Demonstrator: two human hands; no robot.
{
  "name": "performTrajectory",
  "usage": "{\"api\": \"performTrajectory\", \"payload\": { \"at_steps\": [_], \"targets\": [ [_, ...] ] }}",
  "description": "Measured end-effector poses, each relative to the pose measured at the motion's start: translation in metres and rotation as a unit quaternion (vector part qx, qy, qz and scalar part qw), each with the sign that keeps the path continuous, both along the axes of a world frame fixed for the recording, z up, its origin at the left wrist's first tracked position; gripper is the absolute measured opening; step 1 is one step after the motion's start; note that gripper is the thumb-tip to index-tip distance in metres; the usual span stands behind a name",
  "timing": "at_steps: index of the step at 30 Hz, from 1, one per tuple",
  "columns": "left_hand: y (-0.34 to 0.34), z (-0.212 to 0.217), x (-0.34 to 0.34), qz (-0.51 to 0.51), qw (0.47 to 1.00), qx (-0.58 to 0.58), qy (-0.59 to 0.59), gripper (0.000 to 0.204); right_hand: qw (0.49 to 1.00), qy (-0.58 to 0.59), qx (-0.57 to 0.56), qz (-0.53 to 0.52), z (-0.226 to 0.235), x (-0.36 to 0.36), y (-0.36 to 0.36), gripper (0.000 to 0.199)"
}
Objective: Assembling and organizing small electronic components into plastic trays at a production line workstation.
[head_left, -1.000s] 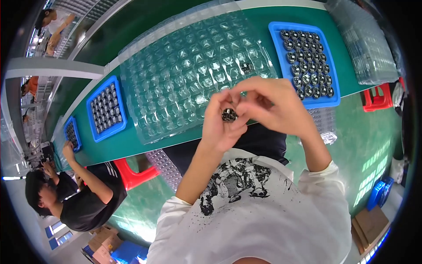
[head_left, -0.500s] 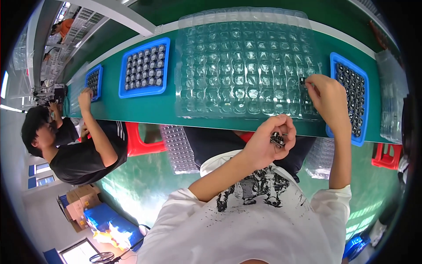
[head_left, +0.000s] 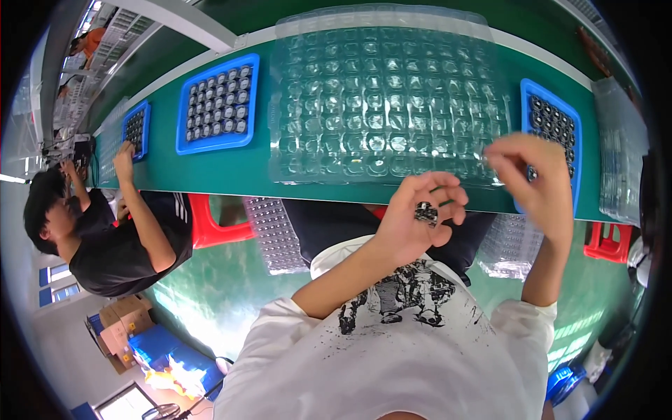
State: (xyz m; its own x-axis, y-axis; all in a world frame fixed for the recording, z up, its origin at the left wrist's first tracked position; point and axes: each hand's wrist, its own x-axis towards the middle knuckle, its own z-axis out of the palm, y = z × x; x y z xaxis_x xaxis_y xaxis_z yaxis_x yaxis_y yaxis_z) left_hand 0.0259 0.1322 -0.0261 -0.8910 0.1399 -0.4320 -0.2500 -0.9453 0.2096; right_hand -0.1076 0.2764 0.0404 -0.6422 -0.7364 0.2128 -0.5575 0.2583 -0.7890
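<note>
My left hand is palm up in front of the clear blister tray, fingers curled around a few small black-and-silver parts in the palm. My right hand hovers over the tray's near right corner, beside the right blue tray. Motion smears its fingers, and I cannot make out anything between them. Rows of square pockets cover the clear tray. Dark round-topped parts stand in rows in the right blue tray, which my right hand partly covers.
Another blue tray of silver-topped parts lies left of the clear tray. Farther left, a seated person in black works at a small blue tray. Stacked clear trays stand at the bench's right end. A red stool is below them.
My right hand has moved down and back from the clear tray; the small black part at its fingertips no longer shows. My left hand's fingers have loosened a little. The whole view has shifted slightly.
</note>
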Motion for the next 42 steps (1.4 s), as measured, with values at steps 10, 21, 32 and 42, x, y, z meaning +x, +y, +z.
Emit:
{"api": "performTrajectory", "payload": {
  "at_steps": [10,21,32,42],
  "targets": [
    [-0.021,-0.01,0.015,0.013,0.998,0.017,0.059,0.026,0.979,0.148,0.139,0.027,-0.025,0.014,-0.009,0.039],
    [-0.031,-0.029,0.055,-0.027,0.988,-0.118,0.1,0.022,0.941,0.253,0.225,0.011,-0.069,0.036,-0.04,0.059],
    [-0.097,-0.004,0.065,0.171,0.875,-0.443,0.091,0.023,0.957,0.274,0.093,0.002,-0.066,0.012,-0.044,0.043],
    [-0.321,-0.041,0.077,0.189,0.485,-0.85,-0.079,0.021,0.932,0.351,0.06,-0.062,-0.017,0.003,-0.024,0.042]
  ]
}}
